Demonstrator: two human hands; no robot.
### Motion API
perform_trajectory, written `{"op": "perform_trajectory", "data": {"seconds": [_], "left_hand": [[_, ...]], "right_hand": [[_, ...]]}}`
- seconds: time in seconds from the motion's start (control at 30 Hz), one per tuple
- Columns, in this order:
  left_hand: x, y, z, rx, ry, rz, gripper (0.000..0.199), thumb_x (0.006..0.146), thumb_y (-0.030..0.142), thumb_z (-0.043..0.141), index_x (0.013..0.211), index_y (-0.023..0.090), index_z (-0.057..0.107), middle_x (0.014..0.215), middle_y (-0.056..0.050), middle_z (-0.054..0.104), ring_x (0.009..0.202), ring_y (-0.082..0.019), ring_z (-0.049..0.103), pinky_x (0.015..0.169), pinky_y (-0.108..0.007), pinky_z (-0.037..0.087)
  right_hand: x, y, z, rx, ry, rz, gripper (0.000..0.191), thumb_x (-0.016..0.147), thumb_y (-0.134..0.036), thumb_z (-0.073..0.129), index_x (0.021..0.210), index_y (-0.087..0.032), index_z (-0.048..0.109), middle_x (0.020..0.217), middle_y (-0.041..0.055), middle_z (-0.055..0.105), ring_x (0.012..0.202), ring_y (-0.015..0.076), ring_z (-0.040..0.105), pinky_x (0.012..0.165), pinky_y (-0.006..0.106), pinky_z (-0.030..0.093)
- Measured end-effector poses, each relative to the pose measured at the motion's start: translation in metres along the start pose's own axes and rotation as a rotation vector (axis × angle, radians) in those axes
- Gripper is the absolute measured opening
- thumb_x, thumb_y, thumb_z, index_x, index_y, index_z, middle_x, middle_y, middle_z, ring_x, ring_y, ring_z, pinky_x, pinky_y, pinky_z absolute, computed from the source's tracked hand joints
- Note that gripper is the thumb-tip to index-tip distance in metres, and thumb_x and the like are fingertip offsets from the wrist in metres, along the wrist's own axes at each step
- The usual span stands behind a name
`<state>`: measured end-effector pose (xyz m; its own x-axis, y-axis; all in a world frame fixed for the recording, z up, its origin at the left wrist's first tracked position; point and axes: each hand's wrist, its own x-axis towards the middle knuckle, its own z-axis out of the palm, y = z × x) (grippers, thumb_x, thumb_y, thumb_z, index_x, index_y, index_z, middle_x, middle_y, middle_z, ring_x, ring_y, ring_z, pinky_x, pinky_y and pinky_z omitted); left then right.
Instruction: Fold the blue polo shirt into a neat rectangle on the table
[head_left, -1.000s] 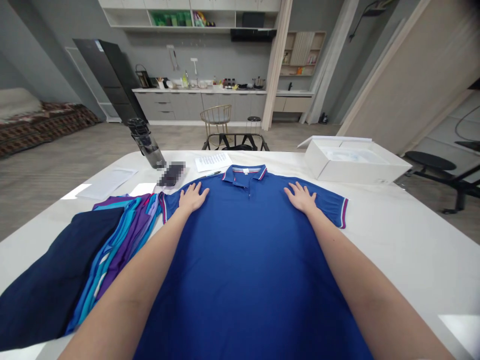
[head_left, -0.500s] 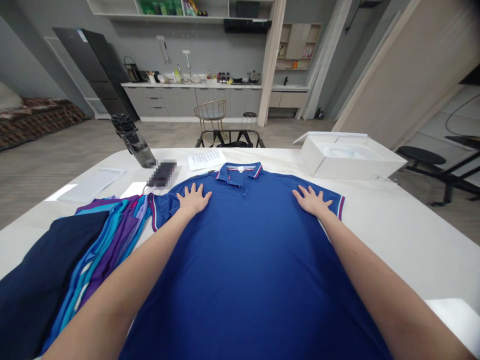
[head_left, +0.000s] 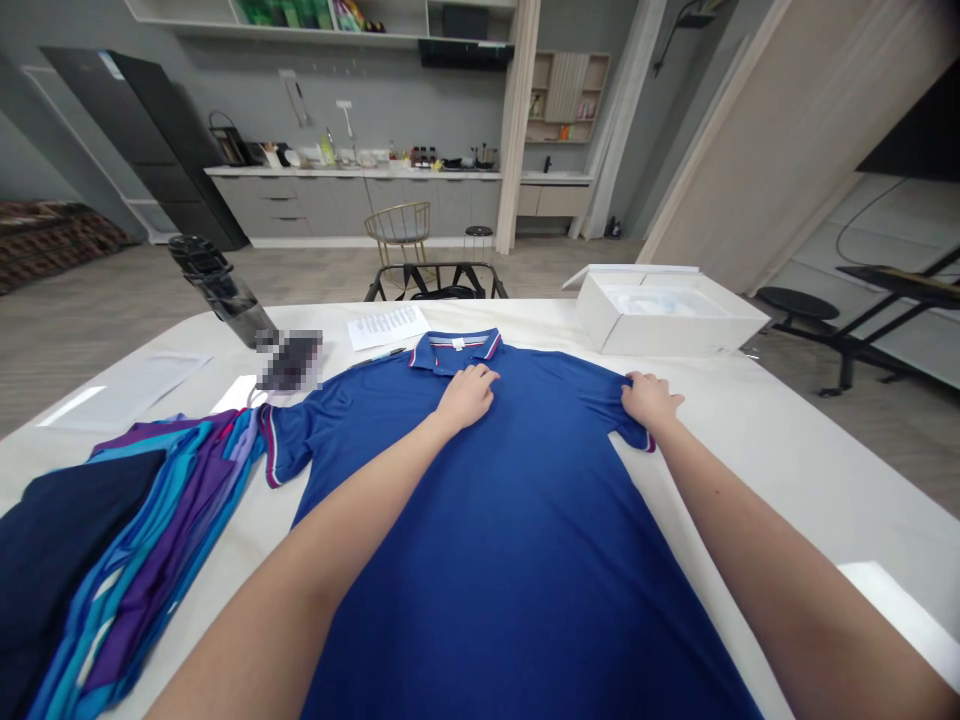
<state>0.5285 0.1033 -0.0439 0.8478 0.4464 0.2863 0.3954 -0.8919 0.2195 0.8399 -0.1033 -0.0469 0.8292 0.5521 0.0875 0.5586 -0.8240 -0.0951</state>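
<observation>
A blue polo shirt lies spread out on the white table, its striped collar toward the far edge. Near the collar's placket, my left hand rests on the shirt with fingers curled together; a pinch of cloth under them cannot be made out. My right hand is closed on the right sleeve, whose striped cuff shows below the fingers. The left sleeve lies flat beside a pile of folded clothes in navy, teal and purple.
On the white table, an open white box stands at the back right. Paper, a pen, a blurred dark object and a dark bottle lie or stand at the back left. A chair is beyond.
My left hand has moved right from the left shoulder to near the collar, its fingers drawn in. My right hand has shifted outward and closed on the sleeve, which is now bunched.
</observation>
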Motion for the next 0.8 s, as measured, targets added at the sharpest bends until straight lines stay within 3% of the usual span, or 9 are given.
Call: {"op": "perform_trajectory", "data": {"seconds": [0.13,0.27,0.43,0.53,0.67,0.8], "left_hand": [[0.056,0.025,0.016,-0.093,-0.044,-0.031,0.038,0.098,0.02,0.041,0.132,0.021,0.058,0.128,-0.011,0.063,0.118,-0.023,0.06,0.102,-0.036,0.048],[0.113,0.041,0.039,-0.096,-0.151,-0.143,0.041,0.102,0.034,0.04,0.14,0.023,0.052,0.123,-0.015,0.067,0.112,-0.029,0.066,0.095,-0.042,0.051],[0.167,0.059,0.065,-0.131,-0.216,-0.117,0.046,0.102,0.037,0.04,0.147,0.025,0.048,0.13,-0.018,0.064,0.119,-0.03,0.063,0.098,-0.043,0.048],[0.185,0.063,0.074,-0.136,-0.259,-0.098,0.041,0.099,0.033,0.048,0.136,0.023,0.059,0.13,-0.017,0.065,0.118,-0.029,0.064,0.097,-0.042,0.049],[0.192,0.063,0.082,-0.143,-0.257,-0.11,0.033,0.097,0.027,0.047,0.122,0.019,0.067,0.121,-0.018,0.068,0.111,-0.03,0.066,0.092,-0.042,0.05],[0.187,0.057,0.083,-0.158,-0.225,-0.125,0.032,0.098,0.03,0.044,0.12,0.021,0.065,0.118,-0.016,0.069,0.106,-0.029,0.067,0.088,-0.041,0.051]], "right_hand": [[0.006,0.015,0.001,-0.019,0.036,0.041,0.045,0.1,-0.035,0.038,0.136,-0.018,0.06,0.137,0.02,0.056,0.13,0.0394,0.045,0.102,0.068,0.034],[0.014,0.028,-0.004,-0.02,0.039,0.104,0.042,0.099,-0.043,0.043,0.125,-0.019,0.066,0.132,0.0193,0.057,0.128,0.0393,0.046,0.102,0.068,0.035],[0.029,0.045,-0.009,0.015,-0.082,0.166,0.046,0.092,-0.058,0.053,0.115,-0.021,0.069,0.128,0.0193,0.058,0.121,0.0405,0.053,0.098,0.067,0.04],[0.039,0.054,-0.004,0.033,-0.136,0.166,0.048,0.086,-0.062,0.06,0.112,-0.022,0.07,0.124,0.0188,0.062,0.115,0.0405,0.058,0.094,0.064,0.044],[0.045,0.059,-0.002,0.085,-0.167,0.114,0.034,0.084,-0.049,0.063,0.093,-0.018,0.072,0.096,0.0148,0.07,0.093,0.0302,0.065,0.082,0.042,0.051],[0.032,0.045,-0.027,0.37,-0.213,0.001,0.025,0.083,-0.041,0.062,0.076,-0.017,0.066,0.069,0.006,0.062,0.069,0.0191,0.056,0.064,0.03,0.044]]}}
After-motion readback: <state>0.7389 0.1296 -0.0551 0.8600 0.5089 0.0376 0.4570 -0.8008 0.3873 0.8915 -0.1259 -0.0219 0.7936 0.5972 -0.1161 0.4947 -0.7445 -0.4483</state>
